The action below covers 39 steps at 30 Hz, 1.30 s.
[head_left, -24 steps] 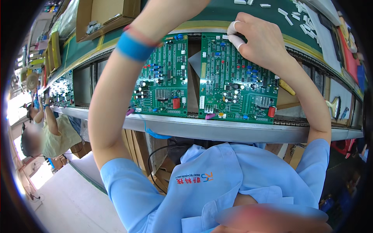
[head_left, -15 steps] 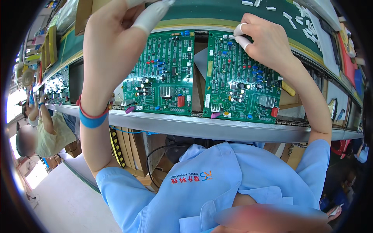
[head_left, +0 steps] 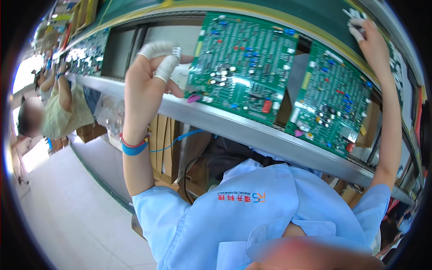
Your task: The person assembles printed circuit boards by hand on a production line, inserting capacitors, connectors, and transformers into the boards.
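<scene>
My left hand (head_left: 150, 78), with white finger cots on thumb and forefinger, pinches a small white pin connector (head_left: 177, 53) just left of a green circuit board (head_left: 245, 67). That board carries blue, red and black parts, with a purple piece (head_left: 194, 98) at its near left corner. A second green circuit board (head_left: 330, 99) lies to its right. At the far right my right hand (head_left: 372, 45), also in finger cots, reaches over the green bench top. Its fingertips close together beside loose white connectors (head_left: 354, 14); what lies between them is hard to make out.
Both boards rest on a rail track with a metal front edge (head_left: 216, 117). More boards (head_left: 87, 54) stand farther along at the left, where another person (head_left: 63, 108) works. Cardboard pieces (head_left: 164, 139) and a blue cable (head_left: 189, 134) are below the rail.
My left hand has come down beside the left board, where a connector now shows in it. My right hand has left the right board for the loose connectors. The whole view has tilted.
</scene>
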Motion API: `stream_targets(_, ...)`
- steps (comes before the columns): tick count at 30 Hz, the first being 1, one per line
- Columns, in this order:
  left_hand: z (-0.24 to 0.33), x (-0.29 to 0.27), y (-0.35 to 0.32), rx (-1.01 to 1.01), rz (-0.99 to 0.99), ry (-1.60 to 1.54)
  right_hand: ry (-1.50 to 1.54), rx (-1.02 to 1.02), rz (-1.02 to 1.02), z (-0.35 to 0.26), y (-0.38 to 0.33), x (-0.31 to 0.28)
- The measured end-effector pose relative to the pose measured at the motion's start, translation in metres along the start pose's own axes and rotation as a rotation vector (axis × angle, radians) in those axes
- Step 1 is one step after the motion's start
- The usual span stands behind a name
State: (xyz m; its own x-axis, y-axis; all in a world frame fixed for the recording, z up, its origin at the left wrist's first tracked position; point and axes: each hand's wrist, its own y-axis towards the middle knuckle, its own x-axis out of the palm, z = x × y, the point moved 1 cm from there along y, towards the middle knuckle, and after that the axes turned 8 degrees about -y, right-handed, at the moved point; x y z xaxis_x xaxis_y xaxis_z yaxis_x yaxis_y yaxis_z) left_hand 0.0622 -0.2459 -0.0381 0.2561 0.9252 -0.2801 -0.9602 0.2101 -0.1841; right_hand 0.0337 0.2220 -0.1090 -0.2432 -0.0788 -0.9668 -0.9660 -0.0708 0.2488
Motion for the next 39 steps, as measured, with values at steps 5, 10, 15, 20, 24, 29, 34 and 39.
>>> stream_targets(5,-0.039,-0.022,-0.019,-0.132,0.076,0.175,0.018,-0.038,-0.045,0.009,0.013,0.007)
stream_targets(10,-0.050,-0.024,-0.008,-0.033,0.093,0.437,-0.172,0.042,0.022,-0.015,0.016,-0.007)
stream_targets(15,-0.046,-0.017,0.000,0.084,0.054,0.576,-0.073,0.081,-0.070,-0.029,0.025,-0.018)
stream_targets(20,-0.039,-0.018,-0.002,0.128,0.035,0.681,0.350,-0.065,0.026,-0.084,0.028,-0.019)
stream_targets(24,-0.032,-0.027,-0.005,0.172,0.094,0.674,0.421,-0.071,-0.170,-0.128,0.046,-0.028)
stream_targets(29,-0.043,-0.023,-0.015,0.357,0.282,0.445,0.423,-0.339,-0.074,-0.221,0.069,-0.036)
stream_targets(34,-0.066,-0.017,-0.024,0.830,0.375,0.523,0.289,-0.324,-0.126,-0.259,0.084,-0.025)
stream_targets(39,-0.076,-0.014,-0.037,0.864,0.328,0.594,0.123,-0.311,-0.270,-0.281,0.088,-0.031)
